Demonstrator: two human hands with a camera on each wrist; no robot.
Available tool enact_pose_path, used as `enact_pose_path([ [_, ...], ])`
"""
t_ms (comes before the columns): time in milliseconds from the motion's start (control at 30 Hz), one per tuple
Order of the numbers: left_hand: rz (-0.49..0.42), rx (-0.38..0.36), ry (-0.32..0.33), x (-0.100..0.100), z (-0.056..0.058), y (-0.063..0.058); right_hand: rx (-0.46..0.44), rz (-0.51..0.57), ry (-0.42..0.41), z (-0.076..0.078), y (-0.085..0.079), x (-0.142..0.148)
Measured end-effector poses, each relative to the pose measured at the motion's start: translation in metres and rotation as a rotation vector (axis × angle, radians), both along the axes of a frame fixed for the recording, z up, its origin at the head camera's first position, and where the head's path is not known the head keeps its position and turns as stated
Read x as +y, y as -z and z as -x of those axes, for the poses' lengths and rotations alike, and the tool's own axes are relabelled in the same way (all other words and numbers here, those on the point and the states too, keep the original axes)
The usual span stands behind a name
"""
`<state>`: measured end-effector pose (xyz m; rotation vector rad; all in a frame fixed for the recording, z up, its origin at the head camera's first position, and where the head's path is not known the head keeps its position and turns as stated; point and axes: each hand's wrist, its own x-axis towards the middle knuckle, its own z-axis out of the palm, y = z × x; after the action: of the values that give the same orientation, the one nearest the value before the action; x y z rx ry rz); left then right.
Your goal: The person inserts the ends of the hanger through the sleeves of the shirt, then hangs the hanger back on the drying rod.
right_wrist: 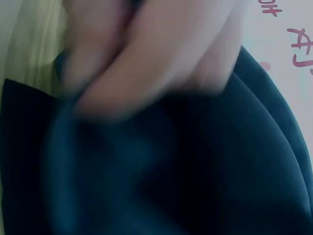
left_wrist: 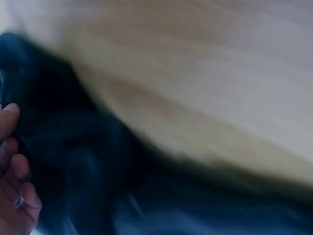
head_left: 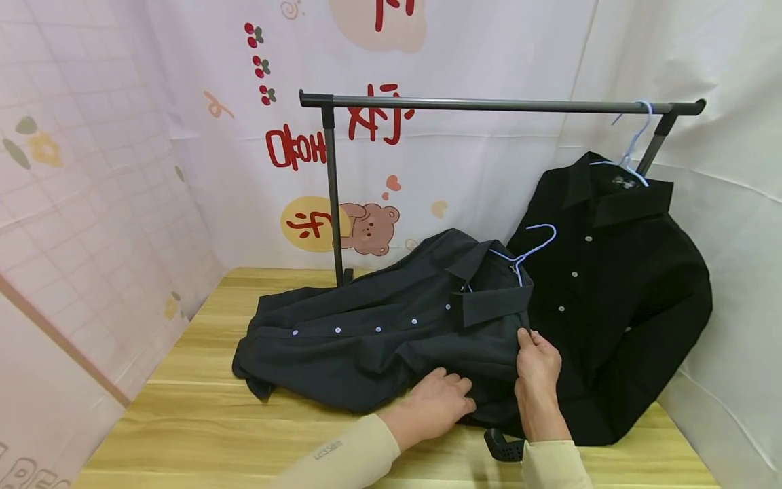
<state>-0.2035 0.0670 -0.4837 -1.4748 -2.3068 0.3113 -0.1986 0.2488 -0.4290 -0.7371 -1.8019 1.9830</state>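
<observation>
A dark button-up shirt [head_left: 366, 353] lies on its side across the table, collar to the right, with a light-blue hanger [head_left: 537, 246] in its neck and the hook sticking out. My right hand [head_left: 537, 363] pinches the shirt at its shoulder; in the right wrist view, blurred fingers [right_wrist: 161, 54] grip the dark cloth. At the shirt's near edge, my left hand [head_left: 436, 402] has its fingers curled on the fabric. The left wrist view shows that hand's thumb and fingers [left_wrist: 22, 196] holding a dark fold. Part of the sleeve beneath the hands is hidden.
A dark metal rack [head_left: 476, 104] stands at the back. On its right end hangs a black shirt [head_left: 641, 285] on another light-blue hanger [head_left: 635, 146], its lower part reaching the wooden table [head_left: 201, 421]. A black strap-like object [head_left: 502, 446] shows beside the right wrist.
</observation>
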Motion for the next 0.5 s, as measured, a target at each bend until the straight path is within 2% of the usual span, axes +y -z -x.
enact_pose_path([
  [100, -0.163, -0.030, 0.026, -0.036, 0.010, -0.014, 0.007, 0.004, -0.019, -0.001, -0.001, -0.001],
  [167, -0.260, -0.056, 0.017, -0.060, 0.019, -0.026, 0.013, 0.005, -0.024, 0.000, -0.001, -0.002],
  [333, -0.511, -0.169, -0.114, -0.100, 0.041, -0.052, 0.031, 0.031, -0.026, 0.002, -0.002, -0.007],
  [400, -0.561, -0.216, -0.152, -0.108, 0.044, -0.056, 0.042, 0.036, -0.019, 0.003, -0.003, -0.011],
  [500, -0.531, -0.251, -0.165, -0.111, 0.042, -0.053, 0.050, 0.027, 0.000, 0.004, -0.004, -0.015],
])
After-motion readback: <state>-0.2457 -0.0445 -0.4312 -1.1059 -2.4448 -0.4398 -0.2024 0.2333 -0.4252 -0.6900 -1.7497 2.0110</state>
